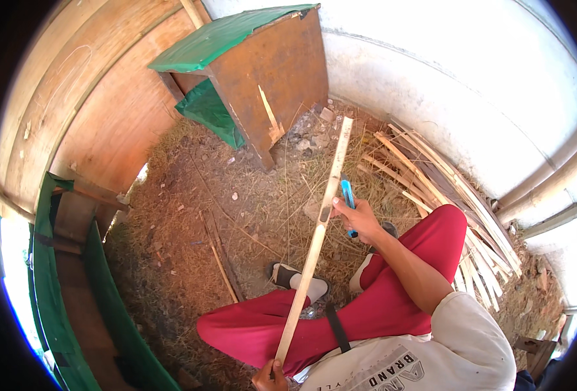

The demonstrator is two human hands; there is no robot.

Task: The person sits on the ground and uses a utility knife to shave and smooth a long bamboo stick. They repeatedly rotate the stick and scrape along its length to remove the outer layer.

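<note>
A long pale wooden strip slants up and away across my crossed legs, with a dark knot partway along it. Its near end is in my left hand, whose fingers are closed around it close to my body. My right hand grips a blue box cutter beside the strip's middle. The right thumb reaches onto the strip near the dark knot. Whether the cutter's blade is out I cannot tell.
A pile of split wooden strips lies to my right along the white wall. Ahead stands a brown wooden cabinet with a green cover. Green-edged shelving lines the left side. Thin sticks lie on the dirt floor.
</note>
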